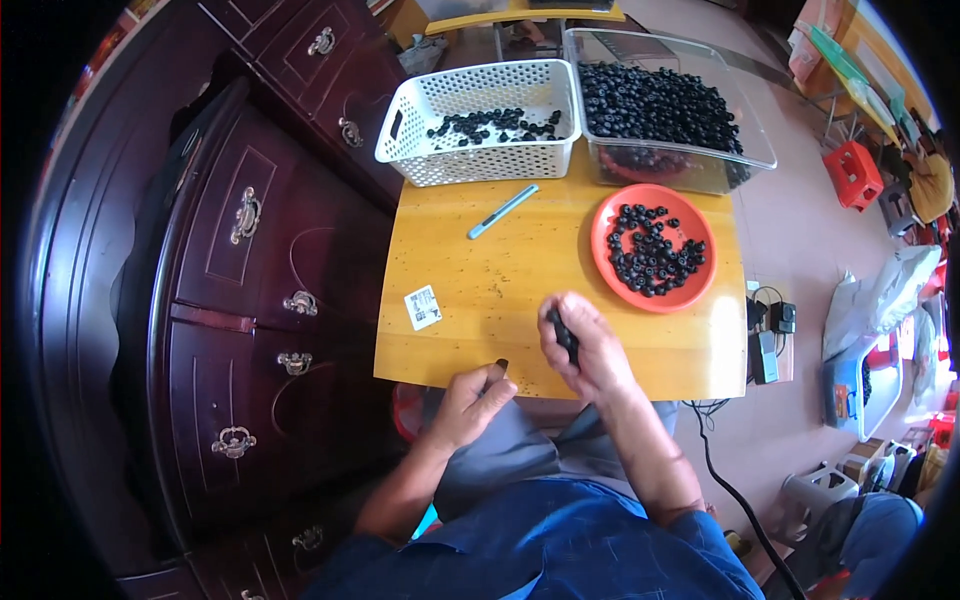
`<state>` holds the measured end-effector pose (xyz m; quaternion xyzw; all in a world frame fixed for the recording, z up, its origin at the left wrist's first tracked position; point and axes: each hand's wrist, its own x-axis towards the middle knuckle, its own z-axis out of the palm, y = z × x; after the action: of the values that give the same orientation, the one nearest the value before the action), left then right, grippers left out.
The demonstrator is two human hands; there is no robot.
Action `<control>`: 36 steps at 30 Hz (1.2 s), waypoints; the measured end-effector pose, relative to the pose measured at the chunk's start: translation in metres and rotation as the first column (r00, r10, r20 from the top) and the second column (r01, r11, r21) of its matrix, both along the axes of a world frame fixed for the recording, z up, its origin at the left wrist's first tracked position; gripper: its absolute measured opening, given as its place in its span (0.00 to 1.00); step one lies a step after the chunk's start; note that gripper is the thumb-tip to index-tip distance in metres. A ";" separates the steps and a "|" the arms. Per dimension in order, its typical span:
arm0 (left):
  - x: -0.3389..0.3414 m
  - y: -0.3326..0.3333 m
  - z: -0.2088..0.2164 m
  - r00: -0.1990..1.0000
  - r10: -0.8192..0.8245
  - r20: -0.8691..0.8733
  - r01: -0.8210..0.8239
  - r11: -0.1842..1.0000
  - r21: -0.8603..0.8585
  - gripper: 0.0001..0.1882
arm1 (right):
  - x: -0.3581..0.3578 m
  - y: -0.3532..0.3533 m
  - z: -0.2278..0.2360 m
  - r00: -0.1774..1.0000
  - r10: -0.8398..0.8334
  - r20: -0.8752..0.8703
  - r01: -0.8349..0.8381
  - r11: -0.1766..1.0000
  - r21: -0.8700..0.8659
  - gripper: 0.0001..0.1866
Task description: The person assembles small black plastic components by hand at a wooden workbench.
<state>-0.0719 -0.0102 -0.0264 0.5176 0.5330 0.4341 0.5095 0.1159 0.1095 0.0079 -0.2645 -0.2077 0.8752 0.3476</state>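
Note:
My right hand (590, 350) is closed around a black, rounded object (563, 336), perhaps a tool's handle, above the front part of the wooden table. The fingers hide most of it. At the table's front edge, my left hand (474, 405) pinches a small dark piece (500, 366) between thumb and fingers; its kind is too small to tell. To the right of my right hand, a red plate (608, 278) carries many small, round black pieces (650, 262).
A white perforated basket (470, 168) with scattered black pieces stands at the table's back. Beside it is a clear tub (690, 172) heaped with them. A light-blue utility knife (503, 211) and a white printed label (423, 307) lie on the tabletop (440, 250). Dark cabinets (245, 330) flank the left.

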 end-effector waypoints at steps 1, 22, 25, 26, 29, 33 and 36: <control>-0.001 0.000 -0.001 1.000 0.006 -0.014 -0.006 1.000 -0.001 0.20 | -0.011 0.013 0.009 0.997 -0.042 0.060 0.033 0.989 0.147 0.19; -0.020 -0.021 0.008 0.999 0.041 0.005 -0.041 0.997 -0.058 0.23 | -0.188 0.297 0.031 0.295 -0.393 0.871 -0.874 0.258 0.412 0.28; -0.020 -0.018 -0.003 0.999 0.037 0.039 -0.033 0.994 -0.100 0.20 | -0.181 0.302 0.030 0.377 -0.511 0.773 -0.769 0.292 0.568 0.26; -0.021 -0.018 -0.005 0.999 0.012 0.053 -0.006 0.994 -0.108 0.20 | -0.178 0.299 0.033 0.400 -0.537 0.743 -0.740 0.290 0.607 0.25; -0.017 -0.017 -0.008 0.997 0.039 0.066 -0.031 0.992 -0.119 0.19 | -0.155 0.274 0.044 0.588 -0.629 0.509 -0.489 0.225 0.843 0.19; -0.009 -0.018 -0.006 0.998 0.040 0.051 -0.035 0.995 -0.098 0.21 | -0.091 0.217 0.074 0.718 -0.659 0.222 -0.224 0.083 0.971 0.11; 0.002 -0.021 -0.004 0.998 0.011 0.054 -0.004 0.992 -0.128 0.21 | -0.028 0.172 0.062 0.654 -0.721 0.229 -0.299 0.032 0.954 0.08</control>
<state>-0.0701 -0.0310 -0.0302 0.4700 0.5473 0.4151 0.5544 0.0880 0.2818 0.0702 -0.2941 -0.8025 0.2342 0.4633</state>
